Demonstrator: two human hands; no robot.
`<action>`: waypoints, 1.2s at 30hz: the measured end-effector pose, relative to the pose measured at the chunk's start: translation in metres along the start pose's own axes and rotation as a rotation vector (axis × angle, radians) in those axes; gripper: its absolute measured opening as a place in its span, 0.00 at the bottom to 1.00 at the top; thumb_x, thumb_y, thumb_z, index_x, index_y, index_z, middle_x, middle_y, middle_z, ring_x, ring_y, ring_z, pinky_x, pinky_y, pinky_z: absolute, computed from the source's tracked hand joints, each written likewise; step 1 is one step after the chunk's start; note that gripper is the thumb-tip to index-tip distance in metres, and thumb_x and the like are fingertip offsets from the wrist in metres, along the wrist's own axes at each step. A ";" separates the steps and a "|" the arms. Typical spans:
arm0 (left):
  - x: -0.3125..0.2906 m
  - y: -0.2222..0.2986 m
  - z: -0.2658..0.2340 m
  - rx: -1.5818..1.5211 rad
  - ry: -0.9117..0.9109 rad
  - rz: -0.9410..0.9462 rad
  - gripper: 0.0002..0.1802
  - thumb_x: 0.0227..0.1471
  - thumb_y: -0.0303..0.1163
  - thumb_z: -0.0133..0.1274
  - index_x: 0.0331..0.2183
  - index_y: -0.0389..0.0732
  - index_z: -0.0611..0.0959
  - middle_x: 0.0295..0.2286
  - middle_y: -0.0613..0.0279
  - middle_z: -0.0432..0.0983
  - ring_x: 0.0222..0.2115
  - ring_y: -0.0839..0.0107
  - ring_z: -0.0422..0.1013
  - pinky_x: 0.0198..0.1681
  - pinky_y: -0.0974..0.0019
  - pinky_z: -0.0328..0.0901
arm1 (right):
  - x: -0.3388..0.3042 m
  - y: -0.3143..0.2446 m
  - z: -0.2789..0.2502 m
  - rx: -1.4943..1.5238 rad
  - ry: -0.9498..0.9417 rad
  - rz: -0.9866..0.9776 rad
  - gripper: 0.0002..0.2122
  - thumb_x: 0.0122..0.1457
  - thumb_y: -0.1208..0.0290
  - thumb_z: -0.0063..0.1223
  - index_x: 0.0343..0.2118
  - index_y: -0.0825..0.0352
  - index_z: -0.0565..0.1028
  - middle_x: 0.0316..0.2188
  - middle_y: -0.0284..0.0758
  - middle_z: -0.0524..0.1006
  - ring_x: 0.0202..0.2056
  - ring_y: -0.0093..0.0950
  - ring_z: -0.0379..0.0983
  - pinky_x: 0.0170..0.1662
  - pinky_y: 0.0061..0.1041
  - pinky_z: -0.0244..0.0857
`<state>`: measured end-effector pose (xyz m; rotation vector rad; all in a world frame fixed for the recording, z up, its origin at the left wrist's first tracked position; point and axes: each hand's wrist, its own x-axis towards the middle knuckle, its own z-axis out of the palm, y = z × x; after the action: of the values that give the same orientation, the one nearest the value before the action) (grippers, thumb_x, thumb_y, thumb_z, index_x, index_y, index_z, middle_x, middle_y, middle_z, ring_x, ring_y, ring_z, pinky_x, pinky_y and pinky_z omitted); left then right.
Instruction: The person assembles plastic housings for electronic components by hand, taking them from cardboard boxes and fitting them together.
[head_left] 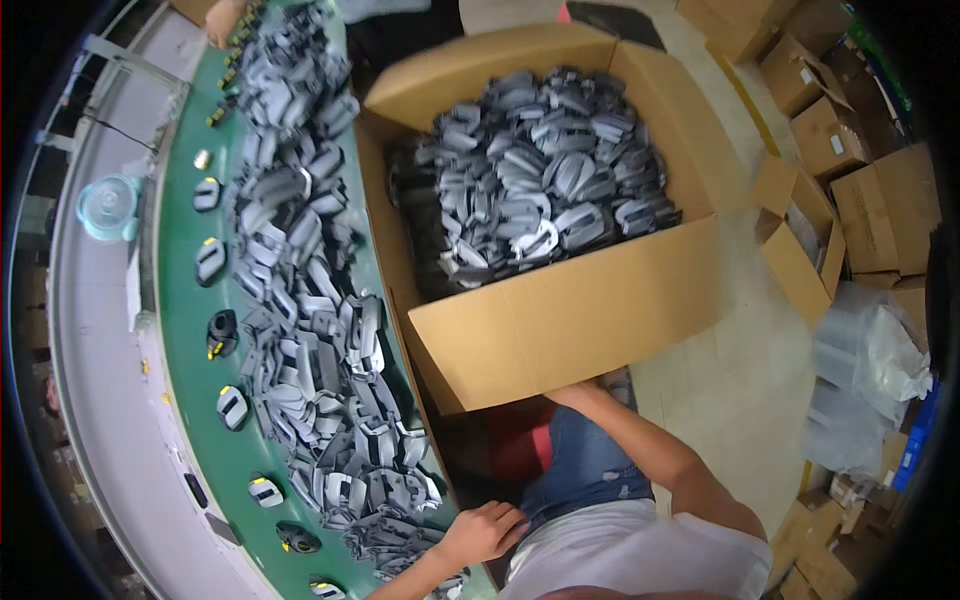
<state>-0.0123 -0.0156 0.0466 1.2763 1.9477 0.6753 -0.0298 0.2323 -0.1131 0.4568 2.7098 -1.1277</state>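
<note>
Lying heaped in tan cardbd box [570, 320]: smooth, curved gry pcs [575, 175].

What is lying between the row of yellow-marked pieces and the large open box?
In the head view, a long heap of grey parts lies on the green surface between the yellow-marked pieces and the open box.

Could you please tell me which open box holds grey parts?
The large box beside the green surface: grey parts lie heaped inside; the smaller open box at right shows none.
</note>
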 end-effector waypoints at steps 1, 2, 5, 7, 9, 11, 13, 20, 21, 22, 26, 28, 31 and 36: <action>0.000 -0.008 -0.004 -0.155 -0.061 -0.052 0.06 0.46 0.31 0.55 0.28 0.39 0.77 0.26 0.60 0.74 0.27 0.62 0.71 0.31 0.64 0.67 | 0.003 0.008 0.014 0.005 -0.038 0.029 0.17 0.49 0.66 0.48 0.41 0.70 0.71 0.43 0.48 0.71 0.46 0.41 0.67 0.46 0.36 0.62; -0.001 -0.014 -0.005 -0.192 -0.084 -0.069 0.06 0.46 0.31 0.55 0.28 0.39 0.77 0.26 0.60 0.74 0.27 0.62 0.71 0.31 0.64 0.67 | 0.003 0.010 0.032 0.021 -0.074 0.073 0.17 0.49 0.66 0.48 0.41 0.70 0.71 0.43 0.47 0.71 0.46 0.41 0.67 0.45 0.36 0.62; -0.009 -0.016 -0.019 -0.590 -0.072 -0.193 0.06 0.50 0.28 0.51 0.31 0.36 0.76 0.29 0.54 0.73 0.30 0.57 0.71 0.33 0.66 0.67 | 0.031 0.009 0.060 0.084 -0.109 0.139 0.17 0.49 0.66 0.48 0.41 0.70 0.71 0.42 0.47 0.72 0.46 0.40 0.67 0.45 0.36 0.63; -0.002 -0.032 -0.010 -0.618 -0.073 -0.253 0.06 0.51 0.27 0.50 0.31 0.35 0.76 0.28 0.53 0.73 0.30 0.57 0.71 0.33 0.64 0.67 | 0.069 0.017 0.084 0.137 -0.123 0.126 0.17 0.49 0.66 0.48 0.41 0.70 0.71 0.42 0.47 0.72 0.46 0.40 0.67 0.45 0.36 0.63; -0.001 -0.054 -0.010 -0.587 -0.066 -0.305 0.06 0.50 0.28 0.50 0.30 0.35 0.76 0.28 0.53 0.73 0.30 0.57 0.71 0.33 0.64 0.67 | 0.095 0.010 0.127 0.226 -0.159 0.121 0.17 0.49 0.66 0.48 0.41 0.70 0.71 0.42 0.47 0.72 0.46 0.40 0.67 0.45 0.36 0.63; -0.024 -0.063 -0.016 -0.580 -0.094 -0.382 0.06 0.49 0.28 0.50 0.30 0.35 0.76 0.27 0.53 0.72 0.29 0.57 0.71 0.33 0.63 0.67 | 0.090 -0.017 0.180 0.332 -0.224 0.155 0.17 0.49 0.67 0.48 0.41 0.70 0.71 0.42 0.47 0.72 0.45 0.40 0.67 0.45 0.36 0.63; -0.052 -0.053 -0.016 -0.593 -0.101 -0.472 0.06 0.48 0.28 0.50 0.29 0.35 0.75 0.27 0.53 0.72 0.29 0.57 0.70 0.32 0.63 0.66 | 0.067 -0.050 0.223 0.422 -0.320 0.180 0.17 0.49 0.67 0.48 0.41 0.70 0.71 0.42 0.47 0.72 0.45 0.40 0.67 0.45 0.36 0.63; -0.062 -0.053 0.037 -0.560 -0.021 -0.569 0.07 0.46 0.29 0.50 0.27 0.35 0.74 0.26 0.53 0.71 0.28 0.57 0.69 0.31 0.62 0.66 | 0.042 -0.072 0.306 0.581 -0.480 0.181 0.16 0.49 0.67 0.48 0.40 0.71 0.71 0.41 0.47 0.72 0.45 0.40 0.67 0.44 0.35 0.63; -0.068 -0.052 0.039 -0.547 -0.008 -0.565 0.07 0.45 0.30 0.50 0.27 0.35 0.74 0.25 0.53 0.71 0.28 0.57 0.69 0.31 0.62 0.65 | 0.038 -0.081 0.313 0.596 -0.487 0.177 0.16 0.49 0.67 0.48 0.40 0.71 0.71 0.41 0.47 0.72 0.45 0.40 0.68 0.44 0.35 0.63; -0.074 -0.051 0.040 -0.532 0.004 -0.558 0.07 0.45 0.30 0.50 0.27 0.35 0.74 0.25 0.53 0.71 0.28 0.56 0.69 0.31 0.61 0.65 | 0.035 -0.091 0.318 0.610 -0.490 0.174 0.16 0.49 0.68 0.48 0.40 0.71 0.71 0.41 0.47 0.72 0.45 0.40 0.68 0.44 0.35 0.63; -0.082 -0.041 0.043 -0.487 0.024 -0.533 0.08 0.43 0.31 0.50 0.25 0.35 0.74 0.24 0.53 0.70 0.27 0.56 0.69 0.30 0.61 0.65 | 0.023 -0.115 0.328 0.673 -0.509 0.191 0.16 0.49 0.68 0.48 0.40 0.71 0.71 0.40 0.46 0.72 0.44 0.40 0.68 0.44 0.35 0.63; -0.079 -0.043 0.045 -0.459 0.046 -0.504 0.08 0.43 0.31 0.50 0.25 0.35 0.73 0.24 0.53 0.70 0.27 0.56 0.68 0.30 0.60 0.65 | 0.026 -0.120 0.331 0.691 -0.507 0.189 0.16 0.49 0.68 0.48 0.40 0.71 0.71 0.40 0.46 0.72 0.44 0.40 0.68 0.44 0.35 0.63; -0.078 -0.035 0.052 -0.438 0.098 -0.467 0.09 0.41 0.31 0.50 0.24 0.35 0.73 0.23 0.53 0.69 0.26 0.56 0.68 0.29 0.60 0.64 | 0.020 -0.128 0.333 0.695 -0.529 0.183 0.16 0.49 0.68 0.48 0.40 0.71 0.72 0.40 0.46 0.73 0.44 0.40 0.68 0.44 0.35 0.63; -0.077 -0.018 0.073 -0.434 0.181 -0.407 0.09 0.40 0.32 0.50 0.22 0.35 0.72 0.22 0.53 0.68 0.25 0.56 0.67 0.28 0.59 0.64 | -0.009 -0.128 0.341 0.679 -0.580 0.202 0.16 0.49 0.69 0.48 0.40 0.71 0.72 0.39 0.46 0.73 0.44 0.40 0.68 0.44 0.35 0.63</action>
<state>0.0554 -0.0905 0.0089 0.5516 1.9770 0.9566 -0.0522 -0.0980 -0.2641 0.3897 1.7164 -1.7675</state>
